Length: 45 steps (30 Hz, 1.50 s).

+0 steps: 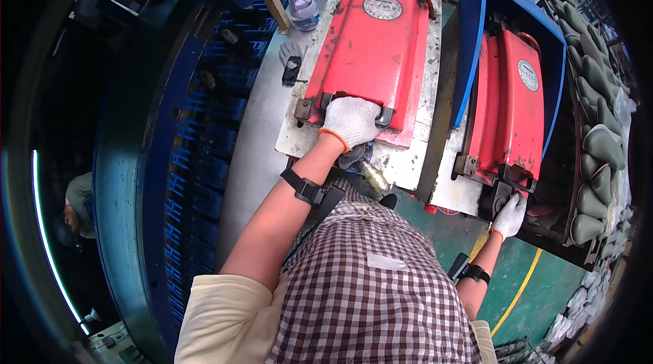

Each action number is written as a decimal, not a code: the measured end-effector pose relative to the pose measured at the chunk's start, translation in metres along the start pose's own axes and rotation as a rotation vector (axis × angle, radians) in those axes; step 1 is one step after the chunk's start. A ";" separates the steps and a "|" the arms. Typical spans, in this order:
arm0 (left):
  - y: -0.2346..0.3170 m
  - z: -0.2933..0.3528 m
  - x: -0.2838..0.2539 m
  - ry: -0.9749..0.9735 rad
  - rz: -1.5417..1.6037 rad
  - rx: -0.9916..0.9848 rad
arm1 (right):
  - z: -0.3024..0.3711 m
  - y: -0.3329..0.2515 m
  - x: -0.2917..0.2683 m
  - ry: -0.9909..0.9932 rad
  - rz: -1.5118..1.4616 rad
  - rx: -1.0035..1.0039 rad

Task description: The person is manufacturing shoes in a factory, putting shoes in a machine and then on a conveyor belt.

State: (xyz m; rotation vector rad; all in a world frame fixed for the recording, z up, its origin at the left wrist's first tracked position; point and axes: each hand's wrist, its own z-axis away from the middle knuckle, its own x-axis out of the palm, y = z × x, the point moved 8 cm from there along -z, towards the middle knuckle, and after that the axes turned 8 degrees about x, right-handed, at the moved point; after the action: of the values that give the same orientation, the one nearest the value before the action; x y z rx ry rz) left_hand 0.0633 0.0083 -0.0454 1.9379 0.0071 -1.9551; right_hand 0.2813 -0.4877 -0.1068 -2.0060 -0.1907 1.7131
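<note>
Landmark: left red machine (371, 37). Left hand (350, 122), white-gloved, is closed over the black handle (386, 118) at the landmark's near edge; fingertips hidden. Right red machine (524, 109) stands to the landmark's right, within a blue hood (522, 9). Right hand (509, 216), also gloved, touches a black fitting (495, 199) at that second machine's near end, fingers partly bent; cannot tell if they grip. Clear bottle (304, 9): left of landmark.

Round white printed labels (382, 7), fixed to both red machine covers (367, 58), too small to be read
</note>
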 end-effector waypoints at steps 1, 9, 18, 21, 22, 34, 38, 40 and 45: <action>0.000 0.000 0.000 -0.003 -0.001 0.000 | 0.000 0.001 0.001 -0.004 0.005 0.006; -0.001 0.000 0.001 0.017 -0.014 0.003 | -0.001 0.002 0.002 -0.002 -0.012 -0.009; 0.000 0.000 -0.001 0.009 -0.004 0.001 | -0.003 0.006 0.004 0.013 0.009 -0.012; 0.001 0.000 -0.001 0.010 0.000 -0.002 | -0.003 0.006 0.004 0.018 0.027 -0.014; 0.001 0.000 -0.002 0.012 0.002 -0.006 | -0.003 0.005 0.003 0.017 0.021 -0.015; 0.002 0.000 -0.004 -0.009 -0.010 -0.019 | -0.003 0.004 0.003 0.017 0.020 -0.010; 0.002 0.000 -0.006 -0.014 -0.006 -0.022 | -0.003 0.003 0.001 0.011 0.017 -0.010; 0.002 0.000 -0.005 -0.032 -0.010 -0.027 | -0.002 0.002 0.001 0.010 0.014 -0.009; 0.002 0.000 -0.003 -0.045 -0.014 -0.027 | -0.002 0.004 0.002 0.017 0.003 -0.008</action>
State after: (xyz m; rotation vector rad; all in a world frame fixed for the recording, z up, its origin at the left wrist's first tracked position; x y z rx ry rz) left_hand 0.0638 0.0075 -0.0425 1.8815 0.0344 -1.9967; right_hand 0.2828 -0.4907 -0.1096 -2.0267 -0.1886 1.6997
